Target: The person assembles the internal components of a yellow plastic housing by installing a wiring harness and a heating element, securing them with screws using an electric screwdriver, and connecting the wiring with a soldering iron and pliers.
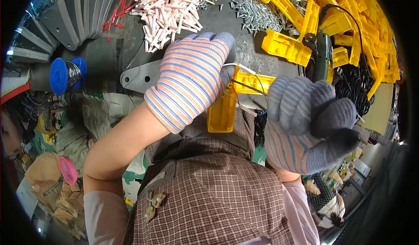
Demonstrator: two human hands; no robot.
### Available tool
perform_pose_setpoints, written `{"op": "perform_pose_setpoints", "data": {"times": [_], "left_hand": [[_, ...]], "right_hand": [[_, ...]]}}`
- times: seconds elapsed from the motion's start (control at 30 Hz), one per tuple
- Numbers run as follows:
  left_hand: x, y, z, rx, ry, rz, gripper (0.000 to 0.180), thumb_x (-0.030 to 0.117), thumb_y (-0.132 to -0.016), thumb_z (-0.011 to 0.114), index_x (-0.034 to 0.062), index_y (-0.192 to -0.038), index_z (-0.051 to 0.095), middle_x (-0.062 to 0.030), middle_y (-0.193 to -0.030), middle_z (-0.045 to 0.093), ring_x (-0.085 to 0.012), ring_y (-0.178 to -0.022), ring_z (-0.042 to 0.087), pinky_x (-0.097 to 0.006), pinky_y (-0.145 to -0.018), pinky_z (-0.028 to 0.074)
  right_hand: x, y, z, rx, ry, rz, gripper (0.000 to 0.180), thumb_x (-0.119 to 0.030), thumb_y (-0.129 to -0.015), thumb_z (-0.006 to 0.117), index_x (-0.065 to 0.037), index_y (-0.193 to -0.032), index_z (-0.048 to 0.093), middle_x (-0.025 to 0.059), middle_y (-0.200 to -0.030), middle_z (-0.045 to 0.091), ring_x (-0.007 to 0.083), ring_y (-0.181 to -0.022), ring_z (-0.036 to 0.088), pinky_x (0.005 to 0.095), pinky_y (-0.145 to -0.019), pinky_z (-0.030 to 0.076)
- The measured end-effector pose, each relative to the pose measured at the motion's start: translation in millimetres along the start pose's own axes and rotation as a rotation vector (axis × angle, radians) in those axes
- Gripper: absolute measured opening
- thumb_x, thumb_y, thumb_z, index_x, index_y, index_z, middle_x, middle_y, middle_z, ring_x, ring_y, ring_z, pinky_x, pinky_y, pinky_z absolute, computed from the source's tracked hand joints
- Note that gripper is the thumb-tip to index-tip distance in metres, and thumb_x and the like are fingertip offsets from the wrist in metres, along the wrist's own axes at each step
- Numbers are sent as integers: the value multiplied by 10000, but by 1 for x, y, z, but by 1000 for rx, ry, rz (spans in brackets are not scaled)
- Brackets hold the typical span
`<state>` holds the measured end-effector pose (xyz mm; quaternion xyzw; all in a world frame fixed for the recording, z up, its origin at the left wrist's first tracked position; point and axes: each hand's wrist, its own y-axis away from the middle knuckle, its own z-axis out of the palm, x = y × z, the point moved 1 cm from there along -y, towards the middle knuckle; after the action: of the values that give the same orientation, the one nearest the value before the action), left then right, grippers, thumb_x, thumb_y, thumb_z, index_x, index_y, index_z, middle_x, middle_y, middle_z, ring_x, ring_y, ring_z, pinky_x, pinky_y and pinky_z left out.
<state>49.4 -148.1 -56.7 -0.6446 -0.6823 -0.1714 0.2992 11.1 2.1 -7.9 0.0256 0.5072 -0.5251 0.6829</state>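
Both hands wear striped knit gloves with dark coating. My left hand [192, 77] is closed at the end of a yellow plastic housing [221, 114], over a grey metal plate [139, 78] whose holed end sticks out at the left. Its fingertips are partly hidden. A white-sleeved wire [241, 67] and thin dark wires run from beside its thumb across the housing. To the right, my right hand [305, 127] is raised off the housing, fingers loosely bent, thumb and forefinger apart, nothing visible between them.
Pale pink sleeves [168, 11] lie in a heap ahead, beside loose screws [257, 16]. Yellow housings [362, 31] pile up far right, near a green power tool [322, 55] with a black cord. At left stand a blue wire spool [65, 75] and grey metal plates [65, 22].
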Motion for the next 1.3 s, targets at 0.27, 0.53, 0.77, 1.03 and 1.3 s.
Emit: {"op": "perform_pose_setpoints", "data": {"times": [0.27,0.53,0.77,1.03,1.3], "left_hand": [[1,5,-5,-8,-6,-24,249,145,-737,745,45,-860,553,-152,-793,616,-363,-797,604,-431,-691,481],[77,5,-36,397,621,315,342,308,-778,630,39,-990,609,-160,-960,620,-377,-954,602,-477,-870,474],[94,2,-19,403,624,438,311,304,-722,576,34,-875,608,-138,-896,592,-315,-888,576,-440,-759,460],[86,-5,-14,295,703,621,295,287,-652,531,21,-762,596,-118,-809,571,-262,-774,566,-401,-643,478],[88,-11,-5,629,580,538,176,234,-633,594,77,-713,582,-67,-835,592,-225,-815,569,-372,-703,496]], "right_hand": [[-7,1,27,1282,398,111,391,-488,-976,412,-113,-915,509,121,-907,549,262,-785,553,433,-705,484],[-29,69,-40,5,1135,654,354,-342,-938,542,-16,-1043,630,105,-1011,664,237,-884,645,341,-824,507],[-1,49,-50,-226,1215,748,339,-324,-906,551,-20,-1032,631,117,-1024,653,253,-908,631,359,-836,498],[21,9,-68,-429,1309,648,325,-303,-870,562,-24,-1020,632,130,-1038,639,271,-934,614,378,-849,487],[45,-15,-86,-588,1418,578,314,-283,-834,573,-29,-1009,633,144,-1052,626,288,-961,597,398,-863,476]]}}
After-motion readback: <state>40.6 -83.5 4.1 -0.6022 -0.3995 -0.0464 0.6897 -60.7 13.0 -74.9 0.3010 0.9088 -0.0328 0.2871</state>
